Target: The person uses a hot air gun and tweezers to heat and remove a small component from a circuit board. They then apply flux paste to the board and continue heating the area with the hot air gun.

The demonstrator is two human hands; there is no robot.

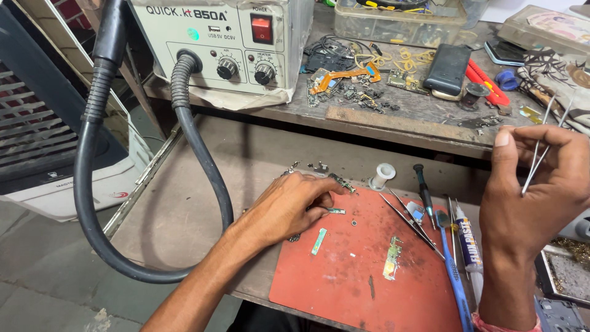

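While the left hand [289, 206] lies palm down at the upper left edge of the red mat [362, 270], its fingers rest curled on small parts there, and I cannot tell whether its grip holds any of them. A small green board [336, 211] lies just beside its fingertips, and a pale strip [318, 241] lies below it on the mat. The right hand [531, 197] is raised at the right of the frame, its grip pinched on silver tweezers [541, 150] that point up and right.

Mid-mat lies a gold-green board [391, 258]. A second pair of tweezers [410, 224] slants across the mat's upper right. Beside it, on the mat's right edge, lie a blue tool [453, 276] and a white tube [469, 246]. A black screwdriver [424, 187] and a white spool [382, 176] sit just above the mat on the desk [196, 203].

In the upper left of the frame stands a hot-air station [215, 43], its black hose [203, 160] looping down the left. On the shelf behind, a dark phone [447, 69] lies among loose parts [356, 89].
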